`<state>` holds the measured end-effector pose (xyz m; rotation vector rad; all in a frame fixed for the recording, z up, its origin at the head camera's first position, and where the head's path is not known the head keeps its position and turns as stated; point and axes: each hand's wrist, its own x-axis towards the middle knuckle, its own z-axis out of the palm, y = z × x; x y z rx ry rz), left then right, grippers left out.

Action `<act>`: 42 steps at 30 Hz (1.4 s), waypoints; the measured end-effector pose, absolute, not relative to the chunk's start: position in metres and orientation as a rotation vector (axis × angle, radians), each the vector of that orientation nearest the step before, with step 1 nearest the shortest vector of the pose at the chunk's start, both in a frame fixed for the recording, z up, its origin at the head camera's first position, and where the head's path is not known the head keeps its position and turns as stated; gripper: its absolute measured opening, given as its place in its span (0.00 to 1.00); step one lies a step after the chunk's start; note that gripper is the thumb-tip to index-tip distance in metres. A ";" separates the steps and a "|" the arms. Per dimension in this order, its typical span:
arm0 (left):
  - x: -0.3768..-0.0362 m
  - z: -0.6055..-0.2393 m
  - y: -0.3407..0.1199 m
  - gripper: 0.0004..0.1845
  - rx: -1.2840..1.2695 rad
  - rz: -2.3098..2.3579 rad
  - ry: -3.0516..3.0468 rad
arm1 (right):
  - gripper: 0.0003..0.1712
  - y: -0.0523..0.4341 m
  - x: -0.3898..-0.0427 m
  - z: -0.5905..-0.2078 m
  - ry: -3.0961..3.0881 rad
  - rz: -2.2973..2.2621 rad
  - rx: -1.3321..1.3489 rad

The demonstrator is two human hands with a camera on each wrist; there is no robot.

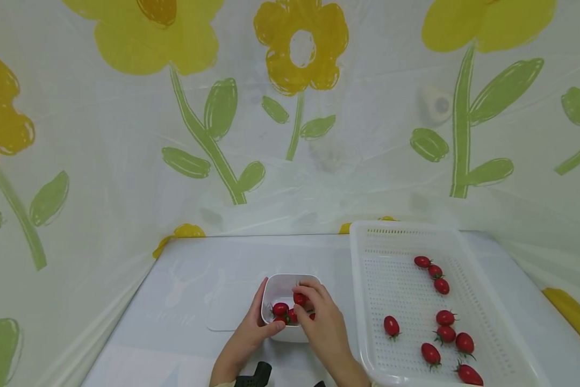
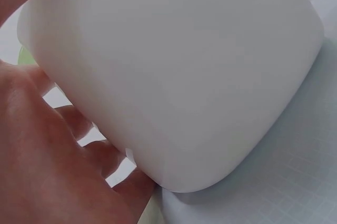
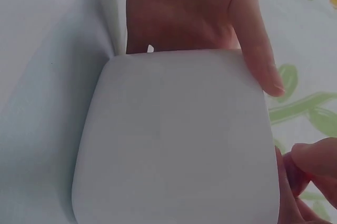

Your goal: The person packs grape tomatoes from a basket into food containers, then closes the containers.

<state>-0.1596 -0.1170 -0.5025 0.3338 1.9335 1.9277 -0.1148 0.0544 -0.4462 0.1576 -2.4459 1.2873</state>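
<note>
My left hand [image 1: 246, 336] holds a white square tub [image 1: 292, 336] on the table, its thumb over the near rim and its fingers along the left wall. In the left wrist view those fingers [image 2: 105, 158] lie against the side of the tub [image 2: 179, 76]. Several red cherry tomatoes [image 1: 280, 309] lie inside. Over the tub's right side, my right hand [image 1: 326, 325] pinches a cherry tomato [image 1: 299, 298] between thumb and fingers. The right wrist view shows this tomato [image 3: 296, 177] at the fingertips, beyond the tub wall [image 3: 174, 139].
A large white perforated basket [image 1: 374, 285] stands on the right, with several cherry tomatoes [image 1: 445, 334] spread over its floor. Left of the tub lies a flat, pale, lid-like piece [image 1: 222, 309]. Behind the white table [image 1: 173, 301] hangs a flower-printed curtain [image 1: 377, 177].
</note>
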 end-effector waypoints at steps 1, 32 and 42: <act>-0.160 -0.502 -0.117 0.45 0.335 1.930 1.931 | 0.17 0.054 -0.115 -0.446 -2.445 1.269 0.158; -0.161 -0.504 -0.117 0.46 0.365 1.974 1.907 | 0.24 0.053 -0.118 -0.458 -2.512 0.893 0.116; -0.161 -0.506 -0.117 0.46 0.403 1.981 1.917 | 0.19 0.053 -0.118 -0.457 -2.481 0.972 0.096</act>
